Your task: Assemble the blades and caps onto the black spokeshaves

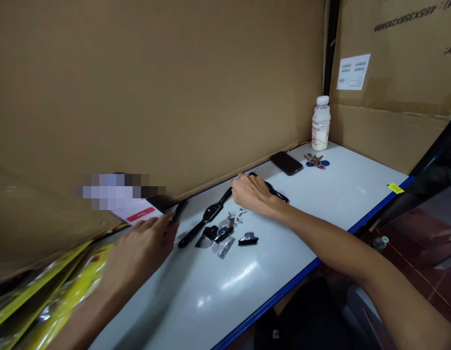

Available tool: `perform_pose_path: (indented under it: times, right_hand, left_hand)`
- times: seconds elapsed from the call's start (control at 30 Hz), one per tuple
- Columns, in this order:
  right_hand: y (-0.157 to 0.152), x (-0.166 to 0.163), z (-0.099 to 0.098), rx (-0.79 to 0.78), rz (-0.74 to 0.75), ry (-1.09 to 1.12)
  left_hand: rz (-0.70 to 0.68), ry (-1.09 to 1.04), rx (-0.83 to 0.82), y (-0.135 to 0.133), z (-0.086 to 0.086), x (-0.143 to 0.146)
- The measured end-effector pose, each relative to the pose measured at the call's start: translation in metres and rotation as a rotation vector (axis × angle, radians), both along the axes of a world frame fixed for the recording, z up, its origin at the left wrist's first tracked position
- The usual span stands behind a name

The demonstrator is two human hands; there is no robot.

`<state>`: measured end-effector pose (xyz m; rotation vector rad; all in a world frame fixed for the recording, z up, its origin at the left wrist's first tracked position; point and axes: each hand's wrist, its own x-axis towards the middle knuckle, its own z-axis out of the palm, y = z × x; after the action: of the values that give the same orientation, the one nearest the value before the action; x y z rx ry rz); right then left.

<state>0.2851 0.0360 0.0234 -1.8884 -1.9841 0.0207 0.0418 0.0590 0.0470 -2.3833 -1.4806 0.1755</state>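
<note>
My right hand rests on the white table with its fingers curled over a long black tool that lies diagonally across the middle. Just below it lie small metal clips and black plastic parts. My left hand, a little blurred, sits at the left with its fingers curled by a thin black piece, close to a white card with a red band.
A black phone, a bunch of keys and a white bottle stand at the back right. Cardboard walls close the back and right. Yellow packets lie at the left. The table's blue front edge runs diagonally.
</note>
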Motion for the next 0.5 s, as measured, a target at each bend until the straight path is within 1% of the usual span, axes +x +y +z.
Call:
perform_pose_path:
  times: [0.07,0.23,0.33,0.5]
  right_hand:
    - [0.001,0.005,0.002,0.006,-0.022,0.001]
    - [0.001,0.015,0.007,0.017,-0.076,-0.012]
    - [0.000,0.014,0.008,0.008,-0.074,-0.021]
    - [-0.002,0.009,0.008,-0.002,-0.033,-0.035]
  left_hand:
    - [-0.045,-0.008,-0.027,0.003,-0.008,0.013]
    - [-0.018,-0.052,-0.111,0.026,-0.035,0.041]
    - [-0.001,-0.119,-0.147,0.038,-0.046,0.048]
    - [0.045,-0.306,-0.156,0.038,-0.056,0.049]
